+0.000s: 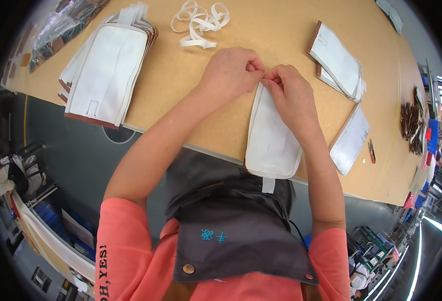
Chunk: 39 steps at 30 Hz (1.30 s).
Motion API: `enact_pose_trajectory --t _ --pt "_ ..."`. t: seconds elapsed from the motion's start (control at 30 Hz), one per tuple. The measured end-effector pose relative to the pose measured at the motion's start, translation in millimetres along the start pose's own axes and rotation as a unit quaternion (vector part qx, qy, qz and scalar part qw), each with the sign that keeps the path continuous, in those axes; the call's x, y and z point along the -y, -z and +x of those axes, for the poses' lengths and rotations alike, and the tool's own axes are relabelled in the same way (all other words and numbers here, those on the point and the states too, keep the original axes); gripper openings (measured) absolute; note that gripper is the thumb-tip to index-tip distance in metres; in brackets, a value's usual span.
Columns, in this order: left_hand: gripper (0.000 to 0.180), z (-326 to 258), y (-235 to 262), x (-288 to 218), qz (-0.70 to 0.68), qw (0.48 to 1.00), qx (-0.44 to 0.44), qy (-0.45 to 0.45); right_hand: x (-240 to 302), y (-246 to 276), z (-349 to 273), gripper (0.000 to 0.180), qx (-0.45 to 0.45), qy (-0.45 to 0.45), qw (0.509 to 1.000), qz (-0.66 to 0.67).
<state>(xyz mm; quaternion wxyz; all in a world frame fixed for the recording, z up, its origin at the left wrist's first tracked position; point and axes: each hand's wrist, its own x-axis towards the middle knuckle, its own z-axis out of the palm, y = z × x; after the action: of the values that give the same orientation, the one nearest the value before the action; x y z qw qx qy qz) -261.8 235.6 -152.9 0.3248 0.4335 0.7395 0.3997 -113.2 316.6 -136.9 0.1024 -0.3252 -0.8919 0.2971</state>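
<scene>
A white-faced rectangular panel [272, 135] with rounded corners lies at the table's front, its near end at the edge. A thin brown rim shows at its lower left, and a pale strip tab [268, 185] hangs from its near end. My right hand [293, 98] is closed in a pinch at the panel's far end, its palm over the right side. Beside it my left hand [231, 72] is pinched too, fingertips almost touching the right ones at the far corner. What lies between the left fingertips is too small to make out.
A thick stack of similar white panels [108, 67] stands at the left. Curled white tape [198, 25] lies at the back. More panels [337, 60], a flat whitish plate [350, 140] and a small red-and-black tool [371, 151] are at the right. Brown pieces [412, 123] are piled farther right.
</scene>
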Motion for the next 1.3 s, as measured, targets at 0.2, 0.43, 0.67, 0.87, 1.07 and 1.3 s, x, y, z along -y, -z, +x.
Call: enact_pose_trajectory --t 0.2,0.43,0.67,0.87,1.07,1.3 --pt "0.011 2.7 3.0 -0.9 -0.005 1.0 0.02 0.022 -2.4 -6.7 -3.0 0.012 -0.01 0.039 0.998 -0.049" --pt "0.014 5.4 5.3 -5.4 0.001 0.998 0.048 0.042 -5.5 -4.4 -12.3 0.01 -0.012 0.064 0.998 -0.018" --pt "0.016 3.5 4.4 -1.8 -0.002 0.998 0.051 0.031 -18.1 4.3 -42.8 0.014 -0.029 0.233 0.972 -0.016" --pt "0.016 3.6 1.3 1.6 0.014 0.999 0.038 0.013 -20.1 16.6 -82.8 0.023 -0.016 0.398 0.916 0.035" --pt "0.017 -13.2 3.5 3.5 -0.084 0.996 0.0 -0.02 -14.1 -2.0 -70.9 0.021 -0.054 0.157 0.953 0.254" --pt "0.013 -44.5 2.1 4.1 0.045 0.997 0.032 -0.061 0.0 2.3 -56.0 0.024 0.047 0.021 0.964 0.262"
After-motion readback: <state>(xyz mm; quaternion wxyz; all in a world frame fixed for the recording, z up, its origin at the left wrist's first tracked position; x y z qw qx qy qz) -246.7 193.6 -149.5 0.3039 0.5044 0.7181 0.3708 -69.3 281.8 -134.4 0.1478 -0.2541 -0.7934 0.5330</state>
